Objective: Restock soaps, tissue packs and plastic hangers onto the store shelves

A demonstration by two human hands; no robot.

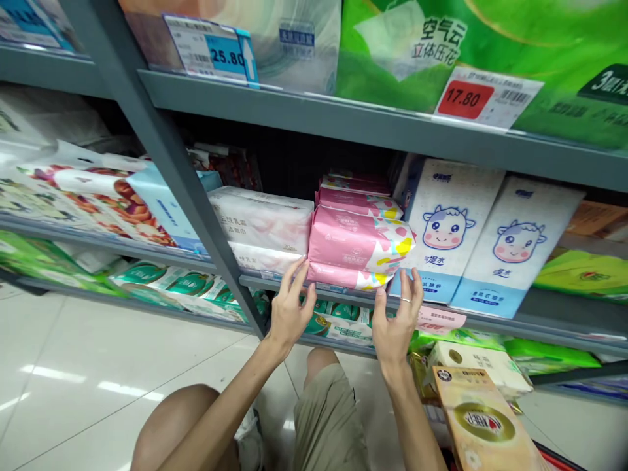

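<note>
A stack of pink tissue packs (360, 239) with coloured patches lies on the middle shelf. My left hand (289, 307) is at the lower left corner of the front packs, fingers apart, its fingertips at the edge. Near the lower right corner, my right hand (396, 320), wearing a ring, has its fingers stretched up and spread. I cannot tell how firmly either hand touches the packs. White tissue packs (265, 222) sit directly left of the pink ones. On the right stand tall tissue packs with a cartoon cow (449, 226).
A shelf board (314, 108) with price tags runs above, and an upright post (171, 157) stands left. Green-and-white packs (343, 324) fill the bottom shelf. At lower right a yellow tissue pack (483, 422) lies near a red edge. My knees are close to the shelf.
</note>
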